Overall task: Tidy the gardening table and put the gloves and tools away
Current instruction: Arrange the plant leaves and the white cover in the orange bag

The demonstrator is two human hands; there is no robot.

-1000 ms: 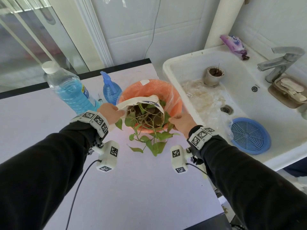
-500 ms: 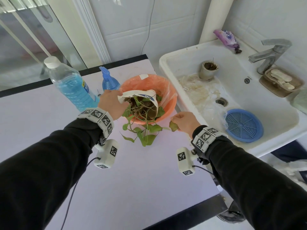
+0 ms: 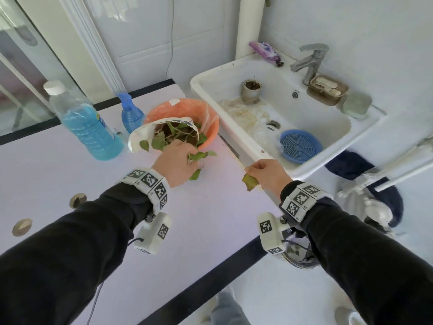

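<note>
We judge the tidying only partly done: our left hand (image 3: pixel 174 164) curls round green leaves (image 3: pixel 199 156) just near of the orange basin (image 3: pixel 212 124). Our right hand (image 3: pixel 269 172) pinches a yellowed leaf (image 3: pixel 250 182) at the right edge of the table (image 3: pixel 187 219). No gloves or tools show.

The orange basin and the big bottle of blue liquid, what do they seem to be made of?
Orange basin: likely moulded plastic, smooth and matte, with a thin clear film liner that wrinkles and glints at its rim. Big bottle: clear plastic, probably; ribbed see-through wall shows blue liquid, white cap on top.
</note>
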